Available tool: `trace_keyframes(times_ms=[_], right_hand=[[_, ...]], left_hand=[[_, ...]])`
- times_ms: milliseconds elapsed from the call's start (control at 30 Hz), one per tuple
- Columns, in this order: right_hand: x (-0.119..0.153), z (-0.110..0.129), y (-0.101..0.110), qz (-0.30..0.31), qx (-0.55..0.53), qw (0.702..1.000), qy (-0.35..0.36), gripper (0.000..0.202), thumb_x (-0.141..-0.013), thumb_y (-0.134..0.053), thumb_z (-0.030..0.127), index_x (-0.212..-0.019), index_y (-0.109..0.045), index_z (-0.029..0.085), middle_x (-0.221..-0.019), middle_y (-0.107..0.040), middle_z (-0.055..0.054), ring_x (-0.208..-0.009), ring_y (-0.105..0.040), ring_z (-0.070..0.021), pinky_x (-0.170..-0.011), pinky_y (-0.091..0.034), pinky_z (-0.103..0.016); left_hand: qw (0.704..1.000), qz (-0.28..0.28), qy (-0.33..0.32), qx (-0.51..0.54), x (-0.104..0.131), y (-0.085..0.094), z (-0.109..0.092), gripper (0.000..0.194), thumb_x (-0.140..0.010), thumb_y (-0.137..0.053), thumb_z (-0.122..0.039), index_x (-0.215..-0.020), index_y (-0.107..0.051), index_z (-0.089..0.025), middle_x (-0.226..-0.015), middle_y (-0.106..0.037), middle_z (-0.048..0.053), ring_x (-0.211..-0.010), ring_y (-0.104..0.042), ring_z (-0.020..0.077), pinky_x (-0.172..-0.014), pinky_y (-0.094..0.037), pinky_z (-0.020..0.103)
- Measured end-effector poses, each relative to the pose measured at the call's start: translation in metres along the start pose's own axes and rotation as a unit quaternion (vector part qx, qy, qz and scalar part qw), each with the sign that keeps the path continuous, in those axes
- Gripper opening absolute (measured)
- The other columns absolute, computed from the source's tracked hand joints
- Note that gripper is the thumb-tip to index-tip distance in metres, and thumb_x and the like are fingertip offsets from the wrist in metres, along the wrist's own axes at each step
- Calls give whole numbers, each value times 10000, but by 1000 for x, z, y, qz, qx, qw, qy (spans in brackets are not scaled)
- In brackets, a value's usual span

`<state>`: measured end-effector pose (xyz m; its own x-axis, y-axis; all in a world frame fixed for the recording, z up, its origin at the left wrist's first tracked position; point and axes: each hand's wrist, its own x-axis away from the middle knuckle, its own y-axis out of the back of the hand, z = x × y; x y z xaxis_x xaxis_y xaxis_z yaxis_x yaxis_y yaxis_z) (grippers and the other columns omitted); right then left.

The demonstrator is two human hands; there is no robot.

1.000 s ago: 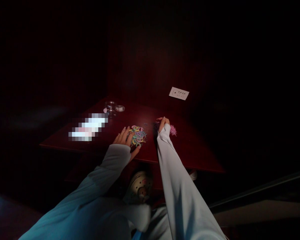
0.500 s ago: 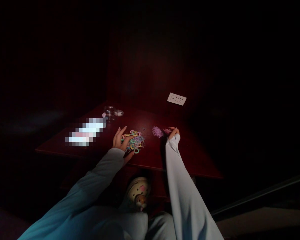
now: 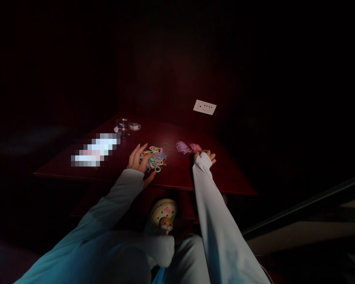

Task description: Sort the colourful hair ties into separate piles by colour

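Note:
On the dark red table, my left hand (image 3: 138, 158) curves around the left side of a mixed pile of small coloured hair ties (image 3: 157, 158), its fingers apart and open. Green, yellow, pink and blue loops show in this pile. Farther right lies a heap of purple hair ties (image 3: 182, 147), with a heap of pink hair ties (image 3: 195, 147) beside it. My right hand (image 3: 209, 155) is just in front of the pink heap, its fingers curled. The sleeve and wrist cover part of it, and anything inside the fingers is hidden.
A clear jar (image 3: 123, 124) stands at the table's back left, with a round lid (image 3: 135, 126) beside it. A bright blurred-out rectangle (image 3: 97, 150) lies nearer the left edge. A wall socket (image 3: 205, 107) sits behind the table (image 3: 225, 177). A cream clog (image 3: 165, 209) shows below.
My right hand has turned and drawn back off the pink heap, which shows more fully now. My left hand stays around the mixed pile. The whole view has shifted slightly.

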<state>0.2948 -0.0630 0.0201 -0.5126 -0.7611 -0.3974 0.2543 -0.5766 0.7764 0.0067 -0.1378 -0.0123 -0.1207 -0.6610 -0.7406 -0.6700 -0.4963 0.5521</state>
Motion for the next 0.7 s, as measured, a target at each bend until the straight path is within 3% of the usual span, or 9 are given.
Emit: trace_keyframes(times_ms=[167,367,467,567,700], right_hand=[[4,7,1,49,3,998,31,380,-941,-480,261,-1006,-854,260,-1288,-667,-112,-1242,-477,-368,-1027,-354,-509],[3,8,4,33,19,999,-7,394,-948,-463,253,-1065,-838,228,-1271,-663,-132,-1197,-472,-340,-998,-347,-487],[2,8,3,45,42,998,-15,394,-953,-471,268,-1099,-827,184,-1309,-653,-154,-1185,-473,-334,-986,-354,-479],[4,9,0,55,42,998,10,385,-947,-483,273,-1098,-833,218,-1331,-654,-127,-1220,-467,-337,-1009,-350,-471],[5,9,0,50,9,998,34,383,-933,-482,268,-1066,-841,277,-1306,-662,-95,-1221,-456,-332,-1022,-336,-463]], left_hand=[[1000,0,-22,-15,4,-1,0,555,-826,-679,-306,-1366,-613,-199,-1626,-472,168,-1566,-373,395,-1253,-408,536],[1000,4,-10,-21,3,1,-2,570,-815,-683,-334,-1367,-604,-214,-1600,-504,171,-1548,-404,396,-1254,-406,541],[999,2,12,-36,4,2,-4,617,-787,-724,-368,-1369,-601,-205,-1634,-474,183,-1588,-340,427,-1267,-380,559],[996,12,57,-61,4,2,-7,681,-766,-758,-411,-1385,-593,-181,-1701,-385,212,-1608,-274,485,-1263,-348,621],[990,42,102,-84,4,1,-8,713,-792,-743,-433,-1438,-559,-194,-1758,-287,209,-1576,-346,497,-1247,-351,644]])
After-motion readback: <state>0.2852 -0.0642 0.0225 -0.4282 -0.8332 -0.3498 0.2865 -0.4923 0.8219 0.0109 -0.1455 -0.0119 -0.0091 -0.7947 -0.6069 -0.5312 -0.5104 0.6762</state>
